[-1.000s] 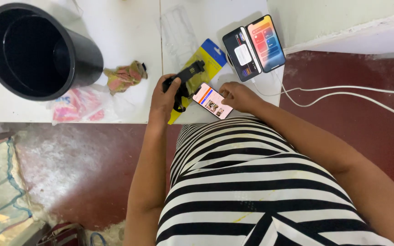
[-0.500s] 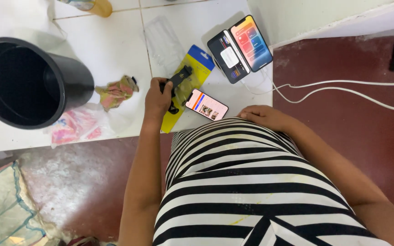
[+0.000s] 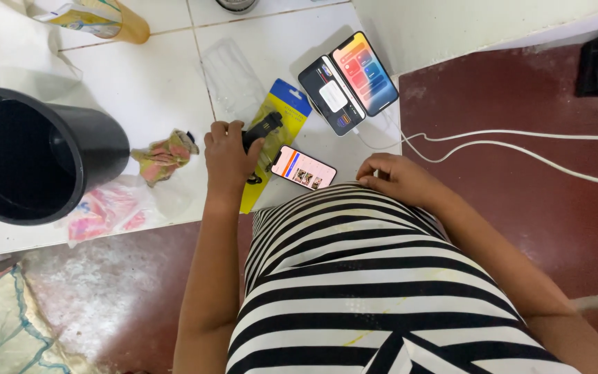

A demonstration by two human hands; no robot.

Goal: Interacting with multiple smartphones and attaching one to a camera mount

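Big black bucket (image 3: 32, 156) sits left on the white desk (image 3: 153, 83). Left hand (image 3: 228, 156) is curled tight around a black tool (image 3: 261, 130) over its yellow card (image 3: 271, 149); right hand (image 3: 396, 179) rests loose-fingered beside a small phone (image 3: 304, 167).

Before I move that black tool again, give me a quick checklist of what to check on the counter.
1. Left hand grip on black tool: ok, fingers wrapped around it.
2. Right hand free: ok, holding nothing, at the counter edge.
3. Small phone clear of the tool: not ok, right beside it.
4. White cables away from the hands: ok.
5. Black bucket clear of the left hand: ok.
6. Tool free of yellow card: cannot tell.
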